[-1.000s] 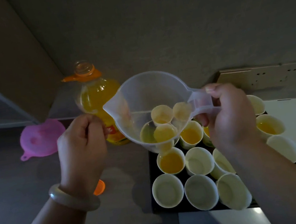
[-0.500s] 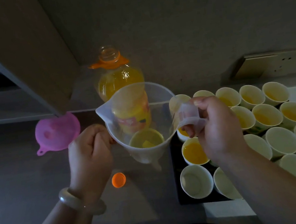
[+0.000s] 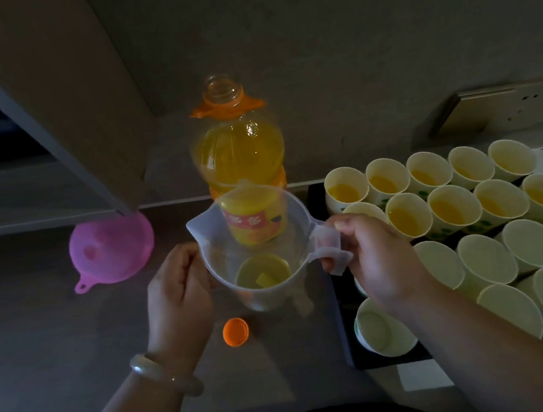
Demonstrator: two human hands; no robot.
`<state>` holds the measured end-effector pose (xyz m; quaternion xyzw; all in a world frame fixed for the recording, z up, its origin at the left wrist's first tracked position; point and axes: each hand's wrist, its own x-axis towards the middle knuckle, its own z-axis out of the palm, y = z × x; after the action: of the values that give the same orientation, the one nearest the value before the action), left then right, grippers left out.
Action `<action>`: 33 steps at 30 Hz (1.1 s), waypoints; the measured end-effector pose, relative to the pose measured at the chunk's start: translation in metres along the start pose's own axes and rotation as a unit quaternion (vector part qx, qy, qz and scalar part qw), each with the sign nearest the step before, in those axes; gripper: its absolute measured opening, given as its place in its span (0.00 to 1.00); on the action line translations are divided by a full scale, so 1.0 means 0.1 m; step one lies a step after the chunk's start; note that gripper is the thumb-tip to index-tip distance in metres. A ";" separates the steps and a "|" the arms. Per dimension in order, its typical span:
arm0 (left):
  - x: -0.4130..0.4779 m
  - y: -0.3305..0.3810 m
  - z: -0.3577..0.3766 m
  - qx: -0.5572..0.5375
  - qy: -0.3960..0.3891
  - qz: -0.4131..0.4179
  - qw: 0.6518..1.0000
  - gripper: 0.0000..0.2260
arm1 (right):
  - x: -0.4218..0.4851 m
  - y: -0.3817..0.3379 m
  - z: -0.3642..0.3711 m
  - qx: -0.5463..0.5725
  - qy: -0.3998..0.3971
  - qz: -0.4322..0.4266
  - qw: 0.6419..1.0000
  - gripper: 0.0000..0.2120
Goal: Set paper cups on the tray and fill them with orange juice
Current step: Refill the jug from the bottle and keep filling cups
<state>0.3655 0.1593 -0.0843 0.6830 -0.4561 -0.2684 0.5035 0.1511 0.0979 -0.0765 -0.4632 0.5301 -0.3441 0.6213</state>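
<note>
My right hand (image 3: pixel 377 261) grips the handle of a clear plastic jug (image 3: pixel 294 218), which is upright over the dark counter with only a little orange juice at its bottom. My left hand (image 3: pixel 177 297) is curled beside the jug's left wall, and nothing shows in it. Behind the jug stands an open bottle of orange juice (image 3: pixel 239 154). To the right, a black tray (image 3: pixel 348 341) carries several paper cups. The back cups (image 3: pixel 450 208) hold juice, while the front cups (image 3: pixel 487 258) are empty.
The bottle's orange cap (image 3: pixel 235 332) lies on the counter below the jug. At the left is a pink funnel (image 3: pixel 112 248), under a cabinet's edge (image 3: pixel 58 95). A wall socket plate (image 3: pixel 506 109) sits behind the tray.
The jug has moved left off the tray and come down level in front of the bottle. My left hand has stayed curled beside it.
</note>
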 end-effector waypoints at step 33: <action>0.15 -0.32 -0.10 0.054 -0.010 0.028 0.998 0.10 | 0.36 -0.60 0.25 -0.257 0.011 -0.160 0.953 0.36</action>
<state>0.3922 0.1527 -0.1095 0.6934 -0.4938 -0.2358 0.4689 0.1863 0.0499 -0.0317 -0.6824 0.5264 -0.2960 0.4118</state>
